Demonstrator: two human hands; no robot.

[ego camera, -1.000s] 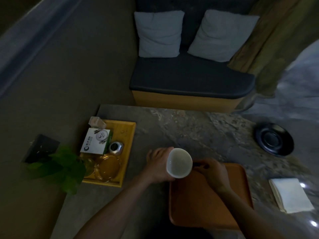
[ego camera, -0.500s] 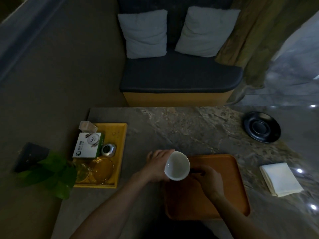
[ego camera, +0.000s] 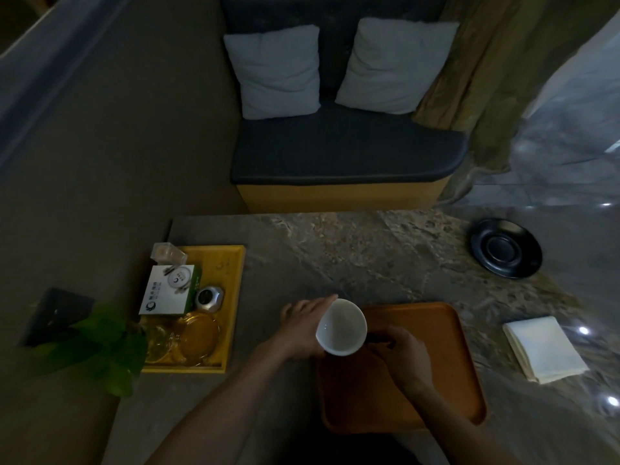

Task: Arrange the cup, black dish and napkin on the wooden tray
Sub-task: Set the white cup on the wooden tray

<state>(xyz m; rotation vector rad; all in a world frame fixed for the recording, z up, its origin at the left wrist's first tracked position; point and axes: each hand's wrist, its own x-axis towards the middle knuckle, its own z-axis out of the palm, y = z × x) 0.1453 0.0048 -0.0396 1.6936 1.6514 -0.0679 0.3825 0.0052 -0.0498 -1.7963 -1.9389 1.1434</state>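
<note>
A white cup [ego camera: 341, 327] is tilted with its mouth towards me, and my left hand [ego camera: 303, 325] is wrapped around its left side. It hangs over the far left corner of the orange wooden tray [ego camera: 432, 380]. My right hand [ego camera: 404, 354] lies over the tray with curled fingers, the fingertips pinched at a small dark spot by the cup's right side. I cannot tell what that spot is. The black dish [ego camera: 506, 248] sits on the table at the far right. The folded white napkin [ego camera: 545, 349] lies to the right of the tray.
A yellow tray [ego camera: 231, 297] at the table's left holds a white box, a small metal jar and glassware. A green plant [ego camera: 97, 347] leans in at the left edge. Beyond the stone table [ego camera: 352, 260] stands a dark bench with two pillows.
My head has shifted, so the whole scene has slid in the view. Both hands and the cup stay at the tray's far left corner.
</note>
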